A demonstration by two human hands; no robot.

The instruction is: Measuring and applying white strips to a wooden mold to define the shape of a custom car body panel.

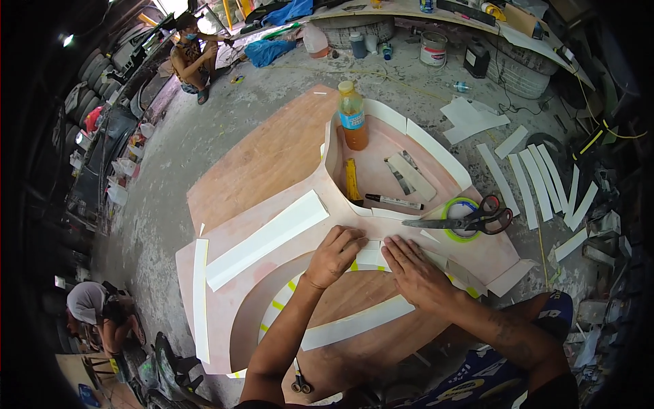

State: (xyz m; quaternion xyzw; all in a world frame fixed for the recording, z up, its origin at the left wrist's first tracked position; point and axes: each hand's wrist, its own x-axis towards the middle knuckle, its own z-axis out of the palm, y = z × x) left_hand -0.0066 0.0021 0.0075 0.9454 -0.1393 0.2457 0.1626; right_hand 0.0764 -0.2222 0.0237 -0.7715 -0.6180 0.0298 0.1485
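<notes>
My left hand (336, 253) has its fingers curled into a pinch at the rim of a rounded opening in a pinkish moulded panel (272, 228); what lies between the fingertips is hidden. Just right of it, my right hand (412, 269) lies flat, fingers stretched out, pressing on the same rim. A short white strip piece (370, 254) shows between both hands. Yellow-green tape pieces (278, 305) run along the opening's edge. Beyond my hands, large scissors (470, 219) rest across a green tape roll (461, 211). A black marker (395, 202) lies in the panel's recessed compartment.
A bottle of orange liquid (353, 117) and a yellow cutter (351, 180) are in the recess. Several white strips (538, 180) lie on the floor at right. Small scissors (300, 380) are near me. Two people (194, 58) crouch at the left. A paint can (433, 50) stands behind.
</notes>
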